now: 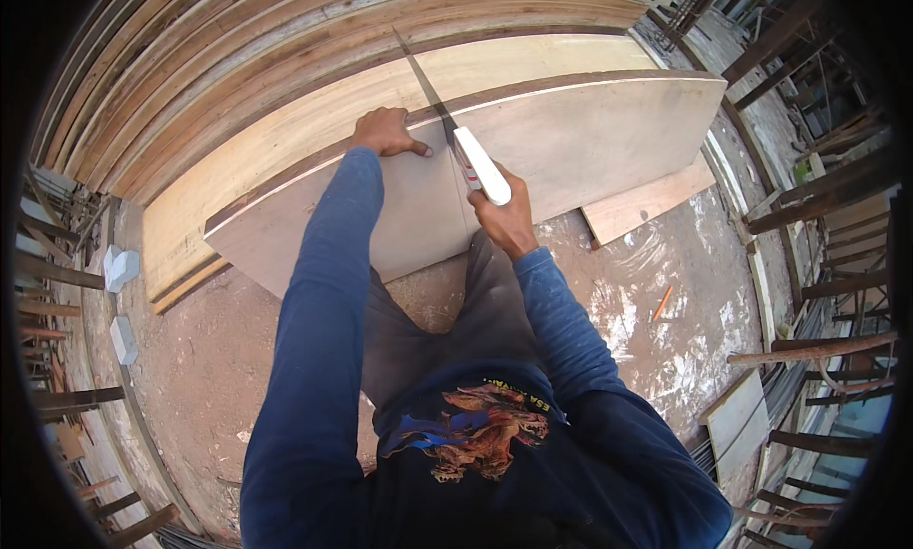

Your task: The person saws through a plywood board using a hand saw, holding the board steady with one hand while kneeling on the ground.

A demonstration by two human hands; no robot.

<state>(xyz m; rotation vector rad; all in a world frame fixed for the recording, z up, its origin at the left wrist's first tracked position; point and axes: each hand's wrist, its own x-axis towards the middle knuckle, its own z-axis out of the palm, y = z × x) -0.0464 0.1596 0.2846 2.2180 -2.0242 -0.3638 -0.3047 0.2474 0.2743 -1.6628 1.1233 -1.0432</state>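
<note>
Presently, right hand (511,214) closed around a white-handled metal handsaw (482,166), blade towards eleven o'clock, crossing a long grey wooden board (599,135) at twelve, left hand (383,133) clasping its edge, thumb spread

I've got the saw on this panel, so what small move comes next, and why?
Probably one light saw stroke: your right hand grips the saw's white handle, the blade crosses the panel's upper edge, and your left hand rests on the panel beside it.
</note>
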